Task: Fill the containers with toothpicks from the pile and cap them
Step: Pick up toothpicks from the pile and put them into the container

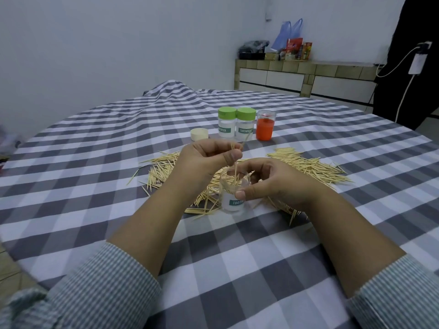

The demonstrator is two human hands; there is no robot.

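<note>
My right hand (273,184) grips the uncapped clear plastic jar (234,195) mid-tabletop. My left hand (204,160) pinches thin wooden toothpicks (235,172) into its mouth. Checked cloth (237,257) near me lies bare.

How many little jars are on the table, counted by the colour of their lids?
Clear jars with green lids: 2
Orange jar with clear lid: 1
Open clear jar with no lid, held in the right hand: 1
Total: 4

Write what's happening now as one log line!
left hand: feeding toothpicks | right hand: holding open container | two green-capped containers: done
</note>
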